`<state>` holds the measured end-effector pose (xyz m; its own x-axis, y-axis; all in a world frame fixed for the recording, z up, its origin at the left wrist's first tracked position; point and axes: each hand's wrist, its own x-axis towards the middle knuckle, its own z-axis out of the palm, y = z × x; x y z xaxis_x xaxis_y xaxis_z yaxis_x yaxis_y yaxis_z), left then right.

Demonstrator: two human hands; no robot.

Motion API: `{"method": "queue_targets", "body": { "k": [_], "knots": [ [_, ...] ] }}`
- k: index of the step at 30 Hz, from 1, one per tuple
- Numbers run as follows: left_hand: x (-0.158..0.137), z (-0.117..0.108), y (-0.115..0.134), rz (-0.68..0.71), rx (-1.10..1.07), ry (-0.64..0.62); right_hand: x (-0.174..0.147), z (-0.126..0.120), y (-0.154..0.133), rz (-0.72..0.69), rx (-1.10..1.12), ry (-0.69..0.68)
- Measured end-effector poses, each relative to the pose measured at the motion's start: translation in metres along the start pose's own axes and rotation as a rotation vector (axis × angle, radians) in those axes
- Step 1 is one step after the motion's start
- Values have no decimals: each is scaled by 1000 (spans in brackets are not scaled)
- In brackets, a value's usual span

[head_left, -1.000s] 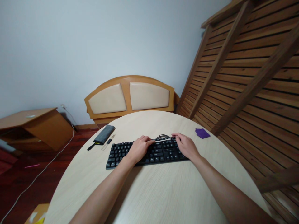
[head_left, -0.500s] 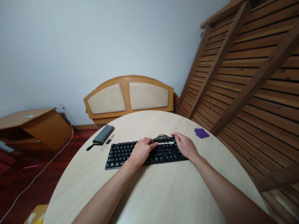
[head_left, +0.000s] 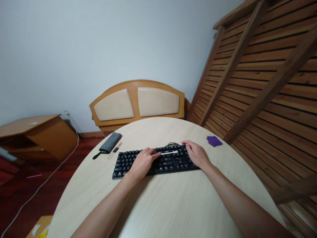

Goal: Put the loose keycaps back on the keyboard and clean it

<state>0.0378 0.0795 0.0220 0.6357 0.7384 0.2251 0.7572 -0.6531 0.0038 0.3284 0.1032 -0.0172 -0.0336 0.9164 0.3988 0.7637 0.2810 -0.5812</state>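
A black keyboard (head_left: pixel 167 163) lies flat across the round table (head_left: pixel 170 205). Over its middle keys is my left hand (head_left: pixel 143 162), its fingers closed on a thin white stick-like tool (head_left: pixel 169 153) with a slightly wider far end. That end points right and lies over the upper keys; its exact kind is too small to make out. At the keyboard's right end rests my right hand (head_left: pixel 196 154), fingers bent over the back right corner and the palm covering the keys there. Behind the keyboard a black cable (head_left: pixel 172 144) is coiled.
To the left lie a dark grey pouch (head_left: pixel 110 142) with a strap, a small black item (head_left: pixel 115 149) and thin wire-like pieces. Purple cloth (head_left: pixel 214 141) sits at the right. Beyond the table stand a padded headboard (head_left: pixel 158 100) and a slatted wooden frame (head_left: pixel 262 76).
My left hand has slid left along the keyboard, carrying the white stick-like tool with it. My right hand stays at the right end.
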Motion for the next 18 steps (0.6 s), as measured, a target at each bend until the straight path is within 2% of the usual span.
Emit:
{"method": "queue_targets", "body": {
  "k": [18],
  "knots": [
    [-48, -5, -37, -103, 12, 24, 0, 0, -1, -2, -16, 3]
  ]
}}
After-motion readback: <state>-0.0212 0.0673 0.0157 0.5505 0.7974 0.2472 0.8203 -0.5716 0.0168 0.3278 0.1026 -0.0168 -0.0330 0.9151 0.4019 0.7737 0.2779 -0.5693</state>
